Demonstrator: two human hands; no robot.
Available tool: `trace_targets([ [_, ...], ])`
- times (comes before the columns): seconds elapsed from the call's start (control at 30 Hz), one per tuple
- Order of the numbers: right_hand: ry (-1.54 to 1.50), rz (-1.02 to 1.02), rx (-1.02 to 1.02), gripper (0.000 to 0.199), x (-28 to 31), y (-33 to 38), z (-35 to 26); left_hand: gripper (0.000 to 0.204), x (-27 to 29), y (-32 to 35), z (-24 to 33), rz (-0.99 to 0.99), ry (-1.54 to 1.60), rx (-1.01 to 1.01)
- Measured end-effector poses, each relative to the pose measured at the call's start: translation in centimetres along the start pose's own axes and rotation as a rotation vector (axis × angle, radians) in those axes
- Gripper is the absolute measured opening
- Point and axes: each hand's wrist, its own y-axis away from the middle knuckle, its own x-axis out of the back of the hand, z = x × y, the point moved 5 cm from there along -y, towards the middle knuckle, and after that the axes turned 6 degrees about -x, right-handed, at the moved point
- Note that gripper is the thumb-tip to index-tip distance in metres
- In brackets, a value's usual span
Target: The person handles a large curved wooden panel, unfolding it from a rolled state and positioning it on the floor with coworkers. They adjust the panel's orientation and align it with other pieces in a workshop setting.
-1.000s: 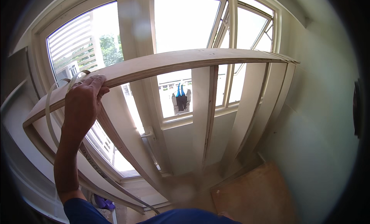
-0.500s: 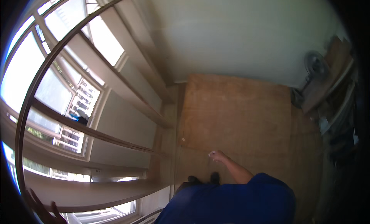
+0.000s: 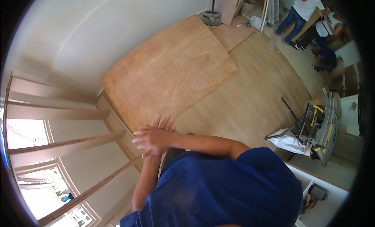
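In front of my blue shirt, my two hands meet, one laid across the other. My right hand (image 3: 152, 140) lies on top, its fingers spread and pointing left. Beneath it is my left hand (image 3: 167, 122), with only its outstretched fingers showing past the right one; its palm is hidden. No object shows in either hand, though the space between the palms cannot be seen. Beyond the hands, a large plywood sheet (image 3: 172, 66) lies flat on the floor, against the pale wall.
On the left stands a wooden frame with several uprights (image 3: 62, 145) before windows. A folding tool stand (image 3: 318, 123) and white sack (image 3: 287, 143) are at right. Several people (image 3: 308, 10) work at the far right. An open drawer (image 3: 320, 203) holds tools.
My view has swung right, bringing the people and tool stand into sight. My left hand has come off the wooden frame, and my right hand now lies over it with fingers spread.
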Motion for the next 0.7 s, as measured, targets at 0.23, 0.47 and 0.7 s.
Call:
trace_targets([
  [0.23, 0.329, -0.236, -1.295, 0.062, 1.7, 26.1, 15.4, 0.081, 0.4, -3.6, -3.7, -0.276, -0.280, 0.581],
  [0.47, -0.100, 0.022, -2.181, 0.059, -4.4, 61.4, 7.6, 0.061, 25.2, -15.9, 1.7, -0.529, -2.191, 0.371],
  [0.7, -0.192, 0.441, -2.360, 0.039, -21.2, 59.6, -2.6, 0.070, 30.5, -16.5, -0.2, -0.340, -1.970, 1.137],
])
